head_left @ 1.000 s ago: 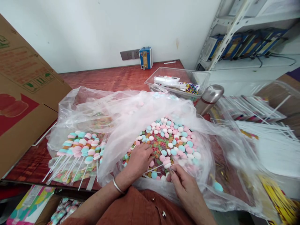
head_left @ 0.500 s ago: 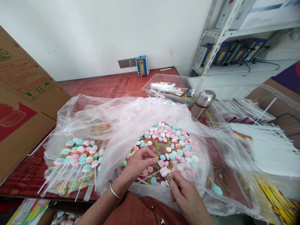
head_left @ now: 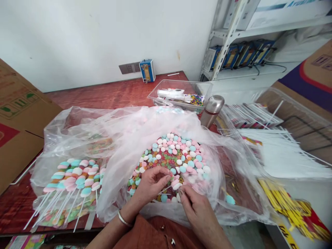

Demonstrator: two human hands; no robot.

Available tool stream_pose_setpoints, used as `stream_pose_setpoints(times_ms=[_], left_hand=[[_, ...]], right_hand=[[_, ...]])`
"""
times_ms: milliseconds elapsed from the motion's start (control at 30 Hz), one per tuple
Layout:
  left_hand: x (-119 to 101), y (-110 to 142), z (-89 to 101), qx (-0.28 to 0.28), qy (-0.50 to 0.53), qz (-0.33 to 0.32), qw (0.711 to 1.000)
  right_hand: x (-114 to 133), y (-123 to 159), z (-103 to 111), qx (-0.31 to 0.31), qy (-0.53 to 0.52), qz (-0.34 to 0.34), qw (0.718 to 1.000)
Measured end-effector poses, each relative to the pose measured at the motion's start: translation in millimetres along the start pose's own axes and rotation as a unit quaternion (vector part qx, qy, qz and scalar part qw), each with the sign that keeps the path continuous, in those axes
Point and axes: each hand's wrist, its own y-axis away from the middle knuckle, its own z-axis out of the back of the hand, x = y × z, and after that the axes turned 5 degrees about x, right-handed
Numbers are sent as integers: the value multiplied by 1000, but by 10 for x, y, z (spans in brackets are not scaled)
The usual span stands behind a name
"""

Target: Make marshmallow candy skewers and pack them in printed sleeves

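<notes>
My right hand is closed in a pinch just below pink and white marshmallows threaded on a white stick, most of which its fingers hide. At the stick's upper end, my left hand pinches a small reddish piece that looks like a gummy ring, mostly covered by the fingertips. Both hands are above an open clear plastic bag full of loose pink, white and blue marshmallows and small coloured gummy rings. A few white sticks lie among the candies under my left hand.
Finished candy skewers lie on plastic at the left, beside a cardboard box. Behind the bag are a clear tub and a steel flask. White sticks and yellow twist ties are at the right.
The whole view has shifted, so the scene sits further left. My hands keep their pinches, and the marshmallows on the stick are now closer to my left fingertips.
</notes>
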Motion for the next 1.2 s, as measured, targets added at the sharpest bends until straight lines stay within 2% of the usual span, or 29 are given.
stream_pose_setpoints(times_ms=[67, 167, 267, 400, 500, 600, 667, 733, 767, 833, 867, 933, 967, 1133, 1200], left_hand=[[-2, -14, -91, -21, 97, 36, 994], [6, -56, -195, -96, 228, 69, 967], [3, -108, -187, -139, 315, 81, 935], [2, -113, -155, -86, 329, 141, 930], [29, -58, -217, -44, 316, 170, 932], [58, -24, -269, -25, 298, 163, 940], [59, -58, -251, -12, 282, 165, 945], [37, -152, -192, -1, 228, 155, 961], [19, -219, -154, 0, 170, 131, 977], [-22, -380, -85, 2, -1, 36, 999], [-39, -465, -62, 7, -92, -23, 996], [-54, -619, -49, 22, -230, -107, 967], [-49, -682, -58, 29, -274, -122, 954], [30, -780, -153, 65, -413, -80, 905], [35, -741, -158, 65, -428, -77, 898]], right_hand=[[-26, -21, -53, -34, -8, 2, 999], [-43, -34, -92, -78, -7, 34, 996], [-38, -3, -61, -55, 2, 61, 997], [-38, 54, -36, 11, 49, 24, 998], [-27, 46, -63, 8, 32, 8, 999], [-3, -13, -108, -17, -81, 6, 997], [-9, -59, -140, -15, -207, -15, 978], [-48, -90, -160, 9, -351, -57, 935], [-78, -96, -159, 18, -412, -77, 908], [-150, -87, -132, 1, -485, -103, 869], [-185, -74, -105, -20, -498, -111, 860], [-239, -41, -37, -57, -503, -119, 854], [-255, -23, -1, -69, -501, -123, 854], [-251, 36, 105, -104, -500, -129, 850], [-246, 36, 112, -101, -505, -124, 848]])
